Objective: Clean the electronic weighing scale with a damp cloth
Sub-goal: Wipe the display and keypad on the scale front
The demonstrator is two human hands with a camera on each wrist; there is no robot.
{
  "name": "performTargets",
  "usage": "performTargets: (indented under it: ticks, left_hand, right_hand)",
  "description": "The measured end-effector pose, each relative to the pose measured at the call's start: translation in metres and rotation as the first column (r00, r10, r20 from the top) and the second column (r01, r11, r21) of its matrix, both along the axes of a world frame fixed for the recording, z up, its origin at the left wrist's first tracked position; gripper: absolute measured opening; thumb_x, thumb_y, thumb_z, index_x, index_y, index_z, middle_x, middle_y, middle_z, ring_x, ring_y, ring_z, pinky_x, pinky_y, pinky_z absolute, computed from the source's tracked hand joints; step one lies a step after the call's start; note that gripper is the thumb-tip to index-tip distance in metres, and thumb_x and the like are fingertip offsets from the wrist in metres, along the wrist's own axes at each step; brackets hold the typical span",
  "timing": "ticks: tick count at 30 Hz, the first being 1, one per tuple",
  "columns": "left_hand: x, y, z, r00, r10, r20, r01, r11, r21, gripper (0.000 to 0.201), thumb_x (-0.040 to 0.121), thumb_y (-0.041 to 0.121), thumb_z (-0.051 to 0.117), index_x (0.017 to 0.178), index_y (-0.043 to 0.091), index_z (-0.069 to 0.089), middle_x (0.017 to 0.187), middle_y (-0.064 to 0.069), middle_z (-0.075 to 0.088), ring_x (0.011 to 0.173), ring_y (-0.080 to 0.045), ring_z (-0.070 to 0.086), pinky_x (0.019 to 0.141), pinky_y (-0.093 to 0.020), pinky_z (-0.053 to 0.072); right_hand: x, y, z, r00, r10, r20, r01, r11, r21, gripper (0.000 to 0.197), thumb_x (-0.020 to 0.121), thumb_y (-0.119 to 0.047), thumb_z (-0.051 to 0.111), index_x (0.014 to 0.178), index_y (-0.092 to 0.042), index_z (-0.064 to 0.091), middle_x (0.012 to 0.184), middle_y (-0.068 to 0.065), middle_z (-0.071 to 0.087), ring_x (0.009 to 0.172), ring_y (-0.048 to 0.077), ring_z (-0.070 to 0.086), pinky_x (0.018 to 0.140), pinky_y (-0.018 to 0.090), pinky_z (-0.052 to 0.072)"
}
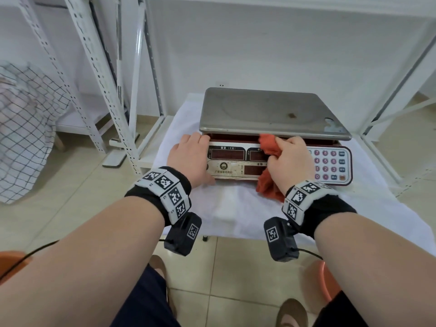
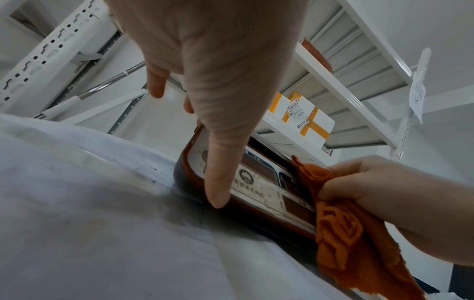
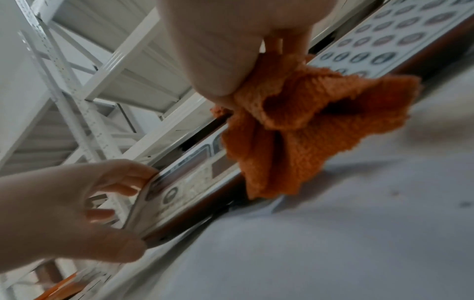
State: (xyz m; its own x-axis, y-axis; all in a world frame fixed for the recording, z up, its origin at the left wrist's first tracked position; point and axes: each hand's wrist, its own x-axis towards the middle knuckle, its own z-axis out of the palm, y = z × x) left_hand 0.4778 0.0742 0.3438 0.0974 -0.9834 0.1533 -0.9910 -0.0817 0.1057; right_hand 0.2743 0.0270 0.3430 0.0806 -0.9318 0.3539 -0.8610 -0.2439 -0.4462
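I stand over a low table (image 1: 236, 208) under a white sheet, set between white racks (image 1: 99, 67), and the scale (image 1: 271, 109) sits toward the far edge of it, its front panel facing me. It is the largest thing here: a broad steel pan (image 1: 259, 114) on a red body, with a small brown spot on the pan right of centre. I judge it heavy and stiff enough to stay put under wiping, though the pan likely rests loose on its mount, so I would brace the body and not the pan. The panel (image 1: 226, 161) looks worn and smooth, and the keypad (image 1: 330, 165) at its right end probably wants light pressure and little water. My left hand (image 1: 191, 159) grips the panel's left end, fingers curled over the top edge under the pan's rim and thumb (image 2: 218, 182) along the lower edge, steadying the scale. My right hand (image 1: 291, 161) is clamped on the cloth (image 1: 269, 147), which is bunched in my fingers and pressed against the middle of the panel, just left of the keypad, with a loose tail hanging down onto the sheet at the scale's near edge. The cloth is soft, orange and limp, so it needs to be held wadded to push with any force.
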Motion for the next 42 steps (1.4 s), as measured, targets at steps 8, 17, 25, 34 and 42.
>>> performTargets:
  ticks: [8,17,25,34,42]
  left_hand:
    - [-0.003,0.003,0.002,1.000,0.009,-0.006,-0.009,1.000,0.008,0.087,0.060,0.047,0.081,0.129,0.015,0.039,0.122,-0.002,0.045,0.114,-0.024,0.041,0.090,-0.037,0.042]
    - [-0.008,0.006,0.007,0.997,0.001,0.079,-0.003,1.000,0.022,0.083,0.062,0.049,0.079,0.126,0.015,0.039,0.120,-0.003,0.045,0.113,-0.025,0.042,0.089,-0.037,0.041]
    - [-0.011,0.006,0.007,0.996,0.016,0.083,-0.019,0.999,0.038,0.082,0.062,0.047,0.080,0.124,0.014,0.038,0.121,-0.004,0.044,0.114,-0.025,0.041,0.084,-0.036,0.042]
    - [-0.014,0.005,0.009,0.996,0.011,0.084,-0.015,0.999,0.042,0.075,0.065,0.043,0.079,0.121,0.012,0.039,0.120,-0.005,0.044,0.111,-0.025,0.041,0.079,-0.035,0.041]
    - [-0.013,0.004,0.009,0.997,0.013,0.081,-0.018,0.998,0.052,0.077,0.063,0.043,0.081,0.120,0.013,0.038,0.118,-0.003,0.043,0.110,-0.024,0.042,0.072,-0.033,0.037]
  right_hand:
    - [0.010,0.003,-0.008,0.996,0.069,-0.058,-0.071,0.997,-0.034,0.043,0.081,-0.010,0.053,0.123,-0.015,0.059,0.115,0.005,0.048,0.097,0.024,0.053,0.080,0.031,0.046]
    - [-0.011,0.004,-0.002,0.997,0.023,-0.075,-0.025,0.999,-0.028,0.040,0.084,-0.015,0.053,0.123,-0.021,0.061,0.116,0.004,0.051,0.097,0.025,0.056,0.080,0.033,0.047]
    - [0.016,0.014,-0.007,0.934,0.254,-0.251,-0.247,0.967,0.057,0.038,0.088,-0.020,0.050,0.125,-0.026,0.057,0.095,-0.002,0.039,0.082,0.016,0.045,0.066,0.025,0.037]
    - [0.010,0.012,-0.005,0.992,0.065,-0.104,-0.059,0.996,0.061,0.043,0.085,-0.019,0.053,0.127,-0.028,0.057,0.101,0.007,0.046,0.089,0.024,0.052,0.075,0.030,0.043]
    - [0.007,0.011,0.001,0.934,0.333,-0.127,-0.319,0.940,0.124,0.040,0.083,-0.015,0.053,0.110,-0.041,0.066,0.089,-0.003,0.044,0.084,0.013,0.045,0.073,0.026,0.037]
